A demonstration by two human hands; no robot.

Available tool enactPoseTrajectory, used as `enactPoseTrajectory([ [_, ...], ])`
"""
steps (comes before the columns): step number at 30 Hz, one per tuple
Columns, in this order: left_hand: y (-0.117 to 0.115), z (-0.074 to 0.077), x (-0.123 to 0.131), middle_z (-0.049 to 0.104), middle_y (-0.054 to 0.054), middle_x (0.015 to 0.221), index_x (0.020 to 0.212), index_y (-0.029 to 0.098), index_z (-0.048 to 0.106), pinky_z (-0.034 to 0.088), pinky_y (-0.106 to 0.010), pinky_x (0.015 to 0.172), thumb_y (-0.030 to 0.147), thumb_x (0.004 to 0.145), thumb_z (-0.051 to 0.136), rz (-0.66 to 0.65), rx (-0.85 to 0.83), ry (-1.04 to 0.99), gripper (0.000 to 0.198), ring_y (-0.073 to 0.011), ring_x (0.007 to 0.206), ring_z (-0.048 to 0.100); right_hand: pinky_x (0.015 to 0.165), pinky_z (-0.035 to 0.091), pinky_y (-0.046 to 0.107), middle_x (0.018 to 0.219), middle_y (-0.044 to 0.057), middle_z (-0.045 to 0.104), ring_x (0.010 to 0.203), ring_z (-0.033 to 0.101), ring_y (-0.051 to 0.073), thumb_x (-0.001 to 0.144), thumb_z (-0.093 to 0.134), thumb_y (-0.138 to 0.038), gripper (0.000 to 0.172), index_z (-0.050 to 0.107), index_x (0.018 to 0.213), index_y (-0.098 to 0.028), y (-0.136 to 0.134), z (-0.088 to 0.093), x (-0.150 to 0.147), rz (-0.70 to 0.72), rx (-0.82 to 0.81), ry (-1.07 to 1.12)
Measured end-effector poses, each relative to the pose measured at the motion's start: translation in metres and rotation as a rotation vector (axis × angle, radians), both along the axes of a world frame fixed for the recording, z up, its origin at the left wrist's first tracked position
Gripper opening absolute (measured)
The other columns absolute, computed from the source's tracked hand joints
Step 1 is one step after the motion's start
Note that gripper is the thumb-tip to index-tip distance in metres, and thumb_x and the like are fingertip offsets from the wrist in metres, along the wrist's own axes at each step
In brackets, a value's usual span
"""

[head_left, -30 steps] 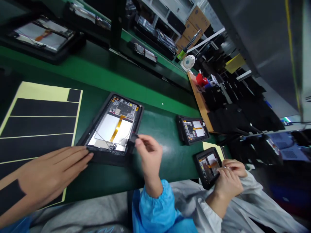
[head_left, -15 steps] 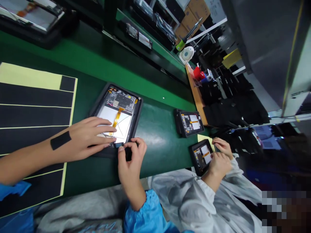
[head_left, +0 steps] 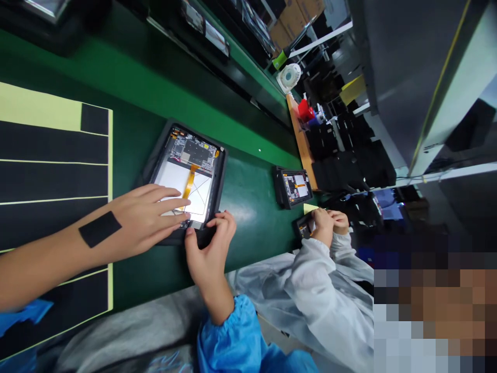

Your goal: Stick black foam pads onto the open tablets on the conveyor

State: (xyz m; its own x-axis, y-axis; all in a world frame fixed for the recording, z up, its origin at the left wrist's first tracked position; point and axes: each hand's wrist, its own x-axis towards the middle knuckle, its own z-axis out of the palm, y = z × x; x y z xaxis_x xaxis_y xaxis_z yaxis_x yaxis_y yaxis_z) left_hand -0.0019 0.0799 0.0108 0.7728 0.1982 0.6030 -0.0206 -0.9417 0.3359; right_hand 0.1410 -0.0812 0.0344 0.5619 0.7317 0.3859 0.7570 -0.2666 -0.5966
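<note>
Shifting in from the right, right hand [head_left: 210, 255], thumb and fingers apart, joins spread left hand [head_left: 134, 220] at near end of open tablet [head_left: 199, 154], likely two-handed pressing.

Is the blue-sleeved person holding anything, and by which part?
Can't tell: the right hand is at the near right corner of the device, perhaps gripping; the left hand lies over it.

Green on the counter [head_left: 248, 186], bright blue on the near right sleeve [head_left: 231, 336]. Black and yellow stripes on the sheet [head_left: 39, 106]. White, black and orange inside the near tablet [head_left: 189, 181].
</note>
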Motion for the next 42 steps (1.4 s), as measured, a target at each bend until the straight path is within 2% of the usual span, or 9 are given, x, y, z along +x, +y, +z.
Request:
enactPoseTrajectory([
  [4, -0.002, -0.002, 0.002, 0.07, -0.006, 0.136, 0.12, 0.019, 0.081, 0.049, -0.047, 0.11, 0.023, 0.119, 0.036, 0.014, 0.034, -0.012, 0.045, -0.0272, 0.131, 0.056, 0.123, 0.043, 0.052, 0.143, 0.015, 0.059, 0.146, 0.049, 0.031, 0.1, 0.066, -0.027, 0.044, 0.056, 0.142, -0.022, -0.014, 0.005, 0.004, 0.109, 0.055, -0.197],
  [7, -0.007, -0.008, 0.006, 0.07, -0.001, 0.135, 0.116, 0.02, 0.081, 0.048, -0.044, 0.114, 0.028, 0.118, 0.034, 0.062, 0.004, -0.056, 0.048, -0.0217, 0.133, 0.056, 0.128, 0.038, 0.052, 0.154, 0.011, 0.063, 0.159, 0.039, 0.032, 0.105, 0.057, -0.02, 0.042, 0.063, 0.146, -0.024, -0.025, 0.011, 0.008, 0.269, -0.098, -0.324],
  [11, -0.009, -0.015, 0.01, 0.068, 0.007, 0.136, 0.112, 0.024, 0.081, 0.046, -0.039, 0.116, 0.047, 0.118, 0.031, 0.11, -0.022, -0.101, 0.056, -0.0145, 0.135, 0.056, 0.128, 0.037, 0.058, 0.166, 0.01, 0.057, 0.167, 0.03, 0.037, 0.104, 0.061, -0.025, 0.052, 0.06, 0.156, -0.023, -0.034, 0.012, 0.009, 0.331, -0.319, -0.38],
  [16, -0.007, -0.013, 0.009, 0.068, 0.008, 0.135, 0.114, 0.026, 0.082, 0.049, -0.039, 0.113, 0.049, 0.118, 0.03, 0.104, -0.035, -0.088, 0.057, -0.0145, 0.132, 0.059, 0.133, 0.031, 0.054, 0.147, 0.007, 0.074, 0.159, 0.049, 0.03, 0.102, 0.064, -0.02, 0.041, 0.072, 0.142, -0.024, -0.038, 0.004, 0.018, 0.352, -0.225, -0.337],
  [19, -0.006, -0.011, 0.007, 0.069, 0.003, 0.135, 0.114, 0.023, 0.082, 0.051, -0.043, 0.116, 0.038, 0.115, 0.034, 0.085, -0.019, -0.086, 0.05, -0.0171, 0.135, 0.058, 0.134, 0.028, 0.052, 0.135, 0.006, 0.081, 0.155, 0.055, 0.028, 0.101, 0.066, -0.017, 0.03, 0.079, 0.127, -0.025, -0.033, 0.004, 0.028, 0.376, -0.149, -0.315],
  [23, -0.006, -0.008, 0.006, 0.069, 0.002, 0.135, 0.118, 0.021, 0.08, 0.054, -0.047, 0.112, 0.035, 0.116, 0.034, 0.074, -0.034, -0.094, 0.048, -0.0195, 0.133, 0.059, 0.129, 0.035, 0.049, 0.122, 0.003, 0.086, 0.143, 0.066, 0.026, 0.102, 0.071, -0.022, 0.013, 0.081, 0.11, -0.025, -0.017, 0.014, 0.042, 0.445, -0.095, -0.254],
  [34, -0.003, -0.006, 0.001, 0.068, 0.001, 0.141, 0.127, 0.026, 0.074, 0.046, -0.046, 0.119, 0.022, 0.117, 0.04, 0.042, -0.043, -0.016, 0.036, -0.0251, 0.134, 0.058, 0.114, 0.053, 0.051, 0.121, 0.002, 0.086, 0.134, 0.067, 0.028, 0.104, 0.066, -0.016, 0.023, 0.083, 0.115, -0.025, 0.003, 0.024, 0.07, 0.683, -0.079, -0.308],
  [38, -0.002, 0.0, -0.002, 0.064, 0.001, 0.146, 0.128, 0.024, 0.075, 0.046, -0.044, 0.121, 0.024, 0.118, 0.041, 0.017, -0.013, 0.028, 0.036, -0.0215, 0.14, 0.053, 0.1, 0.064, 0.044, 0.118, 0.008, 0.085, 0.116, 0.073, 0.024, 0.106, 0.06, -0.012, 0.026, 0.083, 0.116, -0.02, 0.003, 0.017, 0.069, 0.746, -0.045, -0.281],
  [42, -0.003, 0.002, -0.003, 0.064, 0.003, 0.144, 0.125, 0.022, 0.076, 0.045, -0.044, 0.125, 0.03, 0.118, 0.039, 0.028, -0.06, 0.021, 0.039, -0.0183, 0.142, 0.052, 0.102, 0.066, 0.045, 0.12, 0.011, 0.084, 0.117, 0.073, 0.024, 0.105, 0.059, -0.008, 0.029, 0.082, 0.119, -0.019, -0.001, 0.011, 0.071, 0.77, -0.047, -0.305],
])
